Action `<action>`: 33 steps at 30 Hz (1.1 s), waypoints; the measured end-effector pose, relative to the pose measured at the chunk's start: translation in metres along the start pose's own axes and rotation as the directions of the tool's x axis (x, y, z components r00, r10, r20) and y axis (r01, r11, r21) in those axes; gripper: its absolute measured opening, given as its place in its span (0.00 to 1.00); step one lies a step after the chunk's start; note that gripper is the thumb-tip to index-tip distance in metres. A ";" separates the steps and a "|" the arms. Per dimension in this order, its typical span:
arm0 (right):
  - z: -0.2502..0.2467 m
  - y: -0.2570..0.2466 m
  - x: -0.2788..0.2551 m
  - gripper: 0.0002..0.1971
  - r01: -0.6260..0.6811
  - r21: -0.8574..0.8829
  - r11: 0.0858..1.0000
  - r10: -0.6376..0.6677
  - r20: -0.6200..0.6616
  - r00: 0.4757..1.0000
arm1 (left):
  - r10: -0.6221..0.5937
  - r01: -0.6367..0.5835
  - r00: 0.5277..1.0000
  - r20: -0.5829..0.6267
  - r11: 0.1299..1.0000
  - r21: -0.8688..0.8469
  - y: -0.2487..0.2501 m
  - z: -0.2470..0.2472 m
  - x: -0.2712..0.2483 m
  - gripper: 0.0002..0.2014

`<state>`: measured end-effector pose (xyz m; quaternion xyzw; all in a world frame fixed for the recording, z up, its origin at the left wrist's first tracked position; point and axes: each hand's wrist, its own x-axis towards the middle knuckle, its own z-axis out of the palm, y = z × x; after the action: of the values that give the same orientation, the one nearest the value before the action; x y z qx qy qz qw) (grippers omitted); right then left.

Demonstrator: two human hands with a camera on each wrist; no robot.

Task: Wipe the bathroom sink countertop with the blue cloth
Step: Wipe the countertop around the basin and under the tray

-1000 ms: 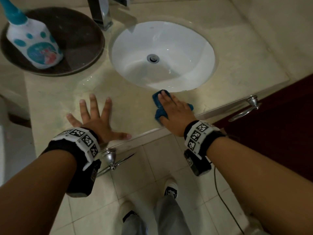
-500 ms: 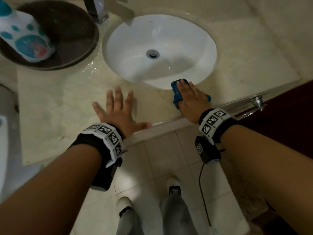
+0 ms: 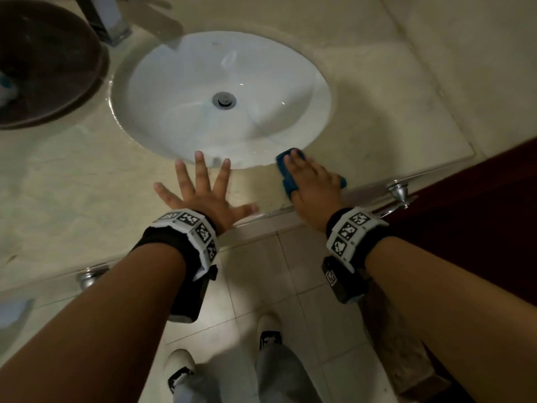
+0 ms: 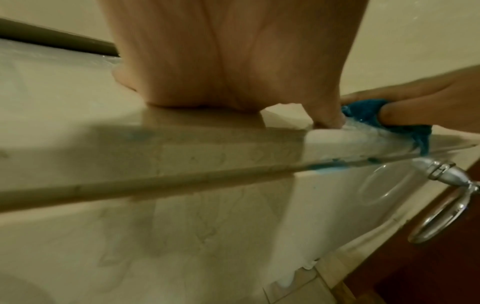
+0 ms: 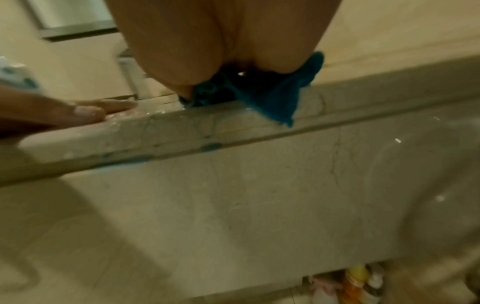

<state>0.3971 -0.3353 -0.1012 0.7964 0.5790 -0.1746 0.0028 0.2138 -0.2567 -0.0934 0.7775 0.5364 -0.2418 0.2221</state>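
Note:
The blue cloth (image 3: 286,175) lies crumpled on the beige marble countertop (image 3: 377,120), just right of the white sink basin (image 3: 203,82) and near the front edge. My right hand (image 3: 311,181) lies flat on top of the cloth with straight fingers pressing it down; a corner of the blue cloth (image 5: 280,98) hangs over the counter edge. My left hand (image 3: 203,190) is spread flat on the counter in front of the basin, holding nothing. In the left wrist view the blue cloth (image 4: 374,115) shows under the right hand's fingers.
A dark round tray (image 3: 43,68) sits at the back left with a bottle partly out of frame. The chrome faucet (image 3: 110,21) stands behind the basin. A chrome ring handle (image 3: 399,193) sticks out under the counter's right front edge. Tiled floor and my shoes lie below.
My right hand has slid the cloth rightward along the front of the basin. My left hand has also shifted right along the counter, still flat. The view has shifted right.

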 end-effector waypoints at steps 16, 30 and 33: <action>-0.066 0.157 0.053 0.25 -0.520 0.131 0.844 0.536 -0.241 0.809 | -0.017 0.017 1.000 0.025 1.000 0.002 0.001 -0.003 -0.003 0.51; -0.043 0.109 0.061 0.32 -0.303 0.014 0.953 0.302 0.055 0.952 | -0.018 0.017 0.999 0.047 1.000 0.010 0.001 -0.006 -0.003 0.51; -0.031 0.081 0.048 0.33 -0.226 -0.007 0.974 0.226 0.049 0.973 | -0.005 0.005 0.999 0.040 1.000 0.005 0.001 -0.005 -0.004 0.50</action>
<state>0.4931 -0.3118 -0.1019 0.8526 0.4844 -0.1925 0.0373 0.2139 -0.2566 -0.0865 0.7716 0.5334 -0.2590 0.2303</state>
